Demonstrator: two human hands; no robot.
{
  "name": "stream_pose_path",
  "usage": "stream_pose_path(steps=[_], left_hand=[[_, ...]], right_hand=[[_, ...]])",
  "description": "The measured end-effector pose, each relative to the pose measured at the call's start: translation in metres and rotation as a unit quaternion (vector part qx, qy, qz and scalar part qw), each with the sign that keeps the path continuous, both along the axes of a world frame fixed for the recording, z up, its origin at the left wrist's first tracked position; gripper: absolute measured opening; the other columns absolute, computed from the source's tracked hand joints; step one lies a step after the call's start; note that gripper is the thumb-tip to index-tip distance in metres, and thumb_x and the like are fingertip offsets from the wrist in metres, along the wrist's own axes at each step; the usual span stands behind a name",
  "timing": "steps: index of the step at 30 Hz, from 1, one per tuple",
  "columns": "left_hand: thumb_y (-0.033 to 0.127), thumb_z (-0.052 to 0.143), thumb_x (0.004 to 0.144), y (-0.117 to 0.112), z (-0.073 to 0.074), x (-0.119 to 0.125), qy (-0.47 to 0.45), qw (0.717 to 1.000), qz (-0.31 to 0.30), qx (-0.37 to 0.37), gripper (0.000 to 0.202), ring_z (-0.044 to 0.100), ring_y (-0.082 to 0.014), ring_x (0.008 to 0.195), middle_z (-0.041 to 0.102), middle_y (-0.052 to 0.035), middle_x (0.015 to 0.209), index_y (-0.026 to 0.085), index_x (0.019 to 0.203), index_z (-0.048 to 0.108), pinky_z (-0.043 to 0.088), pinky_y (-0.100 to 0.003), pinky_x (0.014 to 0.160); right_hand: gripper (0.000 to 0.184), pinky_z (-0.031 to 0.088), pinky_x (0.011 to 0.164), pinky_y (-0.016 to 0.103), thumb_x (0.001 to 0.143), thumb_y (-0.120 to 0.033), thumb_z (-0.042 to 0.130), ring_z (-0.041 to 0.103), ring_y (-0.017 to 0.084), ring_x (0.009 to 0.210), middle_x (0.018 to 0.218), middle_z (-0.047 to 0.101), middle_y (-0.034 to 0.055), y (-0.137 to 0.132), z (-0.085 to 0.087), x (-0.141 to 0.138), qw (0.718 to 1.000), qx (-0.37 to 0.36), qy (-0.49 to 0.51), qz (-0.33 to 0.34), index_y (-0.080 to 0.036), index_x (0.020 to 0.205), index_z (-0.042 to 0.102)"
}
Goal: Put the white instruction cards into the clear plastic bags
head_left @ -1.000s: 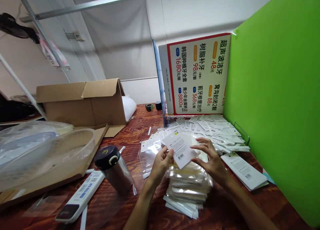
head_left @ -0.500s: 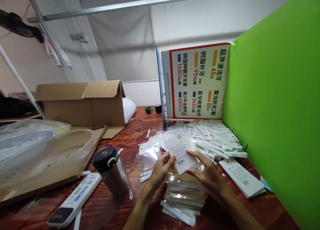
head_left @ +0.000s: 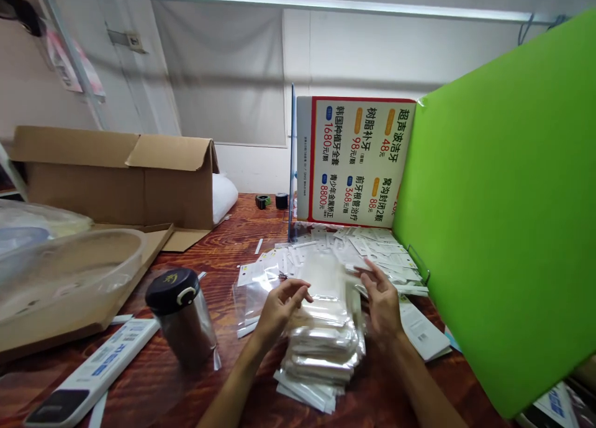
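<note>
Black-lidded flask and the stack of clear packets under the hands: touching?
Apart. The head view shows bare wooden table between the flask and the stack.

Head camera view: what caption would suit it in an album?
Left hand and right hand at a clear sleeve atop a stack of bagged packets beside a green panel.

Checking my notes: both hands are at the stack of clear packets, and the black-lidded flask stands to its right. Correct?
No. The head view shows the flask standing to the left of the stack of clear packets; the left hand and right hand are indeed at that stack.
</note>
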State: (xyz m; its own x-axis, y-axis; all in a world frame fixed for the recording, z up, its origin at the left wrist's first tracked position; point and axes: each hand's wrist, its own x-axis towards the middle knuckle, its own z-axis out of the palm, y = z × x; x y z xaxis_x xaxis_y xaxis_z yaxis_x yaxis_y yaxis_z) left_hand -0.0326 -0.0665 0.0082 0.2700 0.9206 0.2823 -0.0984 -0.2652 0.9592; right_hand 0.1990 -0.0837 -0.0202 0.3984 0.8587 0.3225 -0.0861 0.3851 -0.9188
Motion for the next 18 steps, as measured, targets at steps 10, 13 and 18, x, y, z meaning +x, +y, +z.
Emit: stream_pose_path(steps=[10,13,18], left_hand=[[0.048,0.078,0.067,0.021,-0.019,-0.001,-0.043,0.984,0.172,0.007,0.037,0.057,-0.0173,0.07,0.066,-0.0035,0.076,0.018,0.086,0.069,0.042,-0.026,0.066],[0.05,0.077,0.066,0.022,-0.021,-0.002,-0.035,0.986,0.164,0.009,0.038,0.055,-0.0174,0.069,0.064,-0.0024,0.074,0.018,0.084,0.069,0.041,-0.026,0.067],[0.052,0.063,0.076,0.021,-0.026,-0.003,0.077,0.982,0.166,0.049,0.037,0.053,-0.0154,0.065,0.064,-0.001,0.079,0.019,0.092,0.065,0.043,-0.028,0.066]], right_hand=[[0.047,0.046,0.089,0.04,0.078,-0.046,0.049,0.06,0.026,0.099,0.115,0.065,0.0176,0.006,-0.008,0.092,0.92,-0.095,-0.238,-0.296,-0.013,0.109,0.065],[0.041,0.048,0.078,0.035,0.077,-0.055,0.053,0.062,0.024,0.088,0.098,0.07,0.013,-0.002,-0.002,0.092,0.916,-0.13,-0.263,-0.273,-0.018,0.09,0.067],[0.052,0.033,0.041,0.026,0.069,-0.068,0.062,0.044,0.014,0.038,0.043,0.056,0.0045,-0.002,-0.012,0.068,0.924,-0.249,-0.247,-0.15,-0.019,0.053,0.056]])
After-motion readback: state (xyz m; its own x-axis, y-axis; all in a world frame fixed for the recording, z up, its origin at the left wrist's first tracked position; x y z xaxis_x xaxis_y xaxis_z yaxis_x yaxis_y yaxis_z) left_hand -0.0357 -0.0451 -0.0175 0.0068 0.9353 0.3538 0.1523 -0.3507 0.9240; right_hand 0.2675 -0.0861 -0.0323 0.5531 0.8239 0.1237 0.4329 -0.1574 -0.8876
